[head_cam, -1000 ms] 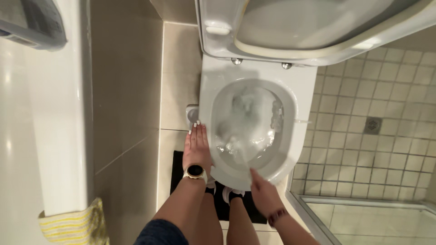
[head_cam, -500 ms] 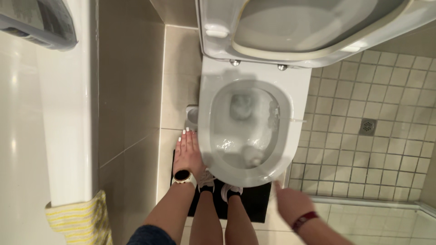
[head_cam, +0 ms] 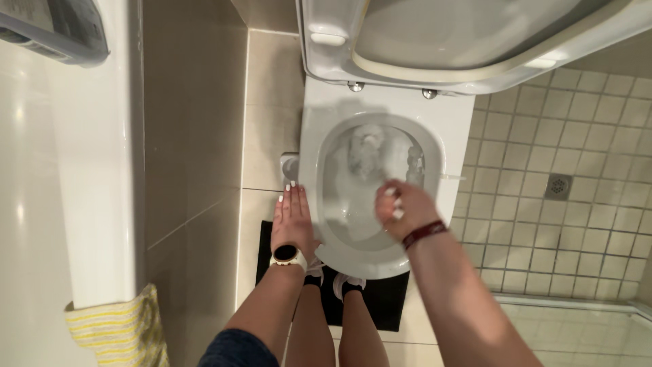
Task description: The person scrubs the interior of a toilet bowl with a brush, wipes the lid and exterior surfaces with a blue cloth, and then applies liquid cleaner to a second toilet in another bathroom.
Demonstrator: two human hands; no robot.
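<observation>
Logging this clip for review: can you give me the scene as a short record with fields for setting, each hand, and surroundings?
setting: bathroom, seen from above
toilet: white, lid raised, water in the bowl
left hand: flat, fingers together, at the bowl's left edge; watch on the wrist
right hand: over the bowl, fingers curled; whether it holds anything cannot be told
floor: black mat under the feet, small tiles with a drain to the right
lower left: yellow striped cloth
</observation>
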